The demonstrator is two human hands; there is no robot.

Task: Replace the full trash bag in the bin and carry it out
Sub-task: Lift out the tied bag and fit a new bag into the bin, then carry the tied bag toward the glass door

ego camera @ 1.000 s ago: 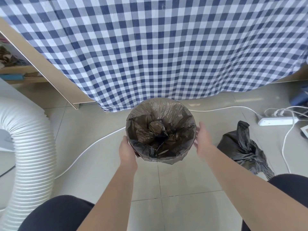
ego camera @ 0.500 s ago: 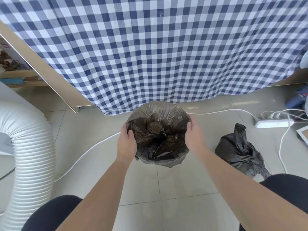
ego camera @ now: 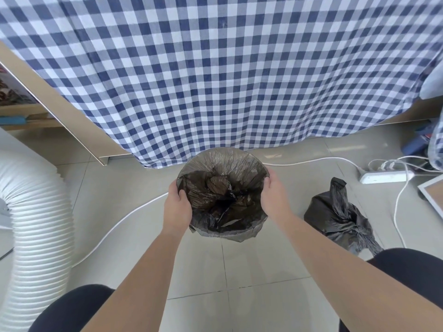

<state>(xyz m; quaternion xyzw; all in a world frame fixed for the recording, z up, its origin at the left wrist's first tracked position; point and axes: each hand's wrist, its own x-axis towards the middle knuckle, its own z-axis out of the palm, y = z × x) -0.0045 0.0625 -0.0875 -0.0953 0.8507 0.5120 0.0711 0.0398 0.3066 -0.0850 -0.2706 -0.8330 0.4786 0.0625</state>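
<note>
Our thumbs hook over the rim and into the mouth while the other fingers wrap the outside, mostly hidden, so the left hand [ego camera: 177, 208] and the right hand [ego camera: 272, 200] each grip the bin [ego camera: 239, 152] on opposite sides, pinning the fresh liner [ego camera: 223, 195] against it. The liner is folded over the rim all round, though its middle sits crumpled and high. To finish this step well, we judge it best to keep the grip even and set the bin down square, then press the slack plastic to the bottom so it does not pull off the rim. The full bag [ego camera: 335, 219], knotted at the top, lies on the tiled floor [ego camera: 239, 271] just to our right, not yet carried out. A checked cloth [ego camera: 215, 80] hangs behind the bin, a white ribbed hose [ego camera: 36, 212] curves at our left, and a white cable [ego camera: 119, 221] runs behind the bin to a power strip [ego camera: 383, 177].
</note>
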